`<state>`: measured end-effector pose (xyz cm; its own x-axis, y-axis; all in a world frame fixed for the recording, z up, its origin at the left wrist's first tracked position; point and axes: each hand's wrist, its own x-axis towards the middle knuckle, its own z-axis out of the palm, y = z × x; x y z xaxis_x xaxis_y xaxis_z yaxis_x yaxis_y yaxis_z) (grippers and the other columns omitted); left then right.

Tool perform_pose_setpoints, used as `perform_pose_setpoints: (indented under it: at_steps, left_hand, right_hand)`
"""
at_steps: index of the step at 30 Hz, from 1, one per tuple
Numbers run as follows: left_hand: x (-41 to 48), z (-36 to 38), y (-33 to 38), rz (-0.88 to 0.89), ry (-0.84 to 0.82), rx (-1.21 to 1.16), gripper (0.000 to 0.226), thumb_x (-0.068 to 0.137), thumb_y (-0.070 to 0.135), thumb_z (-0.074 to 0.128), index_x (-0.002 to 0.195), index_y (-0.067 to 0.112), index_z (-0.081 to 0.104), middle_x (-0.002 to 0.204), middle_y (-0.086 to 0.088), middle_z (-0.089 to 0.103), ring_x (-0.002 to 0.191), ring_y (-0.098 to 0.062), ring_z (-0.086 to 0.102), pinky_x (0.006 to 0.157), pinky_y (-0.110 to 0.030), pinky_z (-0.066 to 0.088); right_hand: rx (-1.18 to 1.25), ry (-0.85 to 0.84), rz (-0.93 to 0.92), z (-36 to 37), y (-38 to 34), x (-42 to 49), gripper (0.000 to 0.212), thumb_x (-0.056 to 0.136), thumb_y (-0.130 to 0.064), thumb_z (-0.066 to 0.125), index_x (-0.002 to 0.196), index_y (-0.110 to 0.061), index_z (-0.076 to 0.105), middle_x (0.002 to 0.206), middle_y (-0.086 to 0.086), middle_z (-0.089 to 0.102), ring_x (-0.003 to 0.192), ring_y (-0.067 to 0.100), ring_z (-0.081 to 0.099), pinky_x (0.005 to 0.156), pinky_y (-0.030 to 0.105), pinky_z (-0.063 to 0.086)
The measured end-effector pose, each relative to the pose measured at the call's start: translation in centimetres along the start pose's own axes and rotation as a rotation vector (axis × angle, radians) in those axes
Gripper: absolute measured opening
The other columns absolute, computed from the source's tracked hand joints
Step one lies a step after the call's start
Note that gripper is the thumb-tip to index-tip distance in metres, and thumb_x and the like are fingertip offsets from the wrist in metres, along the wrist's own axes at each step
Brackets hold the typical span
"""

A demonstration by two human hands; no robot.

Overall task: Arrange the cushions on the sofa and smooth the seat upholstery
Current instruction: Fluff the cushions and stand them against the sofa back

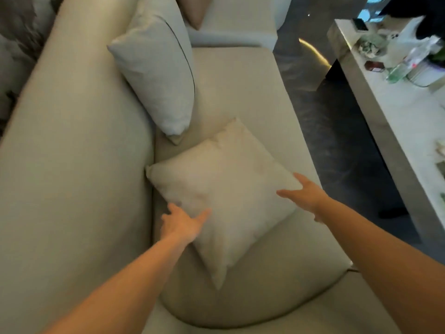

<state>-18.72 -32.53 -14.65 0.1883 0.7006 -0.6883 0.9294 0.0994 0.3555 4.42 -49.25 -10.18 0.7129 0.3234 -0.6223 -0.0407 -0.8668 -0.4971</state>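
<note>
A square cream cushion (224,189) lies flat, turned like a diamond, on the beige sofa seat (240,92). My left hand (180,222) rests at its lower left edge, fingers spread, thumb on the cushion's face. At the right corner my right hand (304,195) touches the cushion with fingers apart. Neither hand visibly grips it. A larger pale grey cushion (159,75) leans upright against the sofa backrest (72,141) further along. A tan cushion (197,10) peeks out at the far end.
A glossy table (385,112) stands to the right, holding bottles (404,68) and small items. A strip of dark floor (325,121) runs between sofa and table. The rounded seat edge (265,319) curves near me.
</note>
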Motion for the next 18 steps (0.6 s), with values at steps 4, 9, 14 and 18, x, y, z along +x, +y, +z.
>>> perform_pose_setpoints:
  at_steps: [4, 9, 14, 18]
  left_hand:
    - [0.7, 3.7, -1.7, 0.046, -0.070, -0.109, 0.111, 0.079, 0.062, 0.068, 0.157, 0.015, 0.003, 0.150, -0.017, 0.042, 0.133, -0.038, 0.044, 0.089, -0.034, 0.047]
    - [1.1, 4.8, -3.7, 0.061, -0.054, -0.401, 0.092, 0.081, 0.041, 0.077, 0.154, 0.022, 0.024, 0.144, -0.009, 0.053, 0.126, -0.033, 0.054, 0.100, -0.049, 0.048]
    - [1.9, 2.7, -3.7, -0.243, -0.354, -1.072, 0.028, 0.071, 0.049, 0.069, 0.083, 0.026, 0.080, 0.061, -0.003, 0.073, 0.062, -0.028, 0.067, 0.052, -0.033, 0.053]
    - [-0.2, 0.4, -1.3, -0.148, -0.461, -1.297, 0.053, 0.080, 0.066, 0.057, 0.101, 0.023, 0.080, 0.096, -0.008, 0.078, 0.088, -0.034, 0.074, 0.074, -0.042, 0.056]
  right_hand:
    - [0.668, 0.029, 0.302, 4.7, 3.2, 0.7, 0.116, 0.076, -0.046, 0.081, 0.153, -0.039, -0.005, 0.161, 0.006, 0.024, 0.135, 0.046, 0.037, 0.086, 0.068, 0.046]
    - [1.220, -0.030, 0.373, 9.5, 4.3, 1.8, 0.073, 0.074, -0.022, 0.084, 0.138, -0.013, 0.050, 0.133, 0.011, 0.063, 0.109, 0.029, 0.064, 0.083, 0.047, 0.055]
    - [1.408, -0.029, 0.132, 9.6, 3.9, -1.2, 0.076, 0.058, -0.001, 0.081, 0.130, -0.010, 0.058, 0.122, 0.015, 0.070, 0.105, 0.031, 0.070, 0.077, 0.042, 0.061]
    - [1.353, 0.024, -0.163, 8.5, -0.7, -8.5, 0.081, 0.054, 0.002, 0.084, 0.127, -0.018, 0.057, 0.117, 0.009, 0.074, 0.101, 0.025, 0.072, 0.073, 0.037, 0.062]
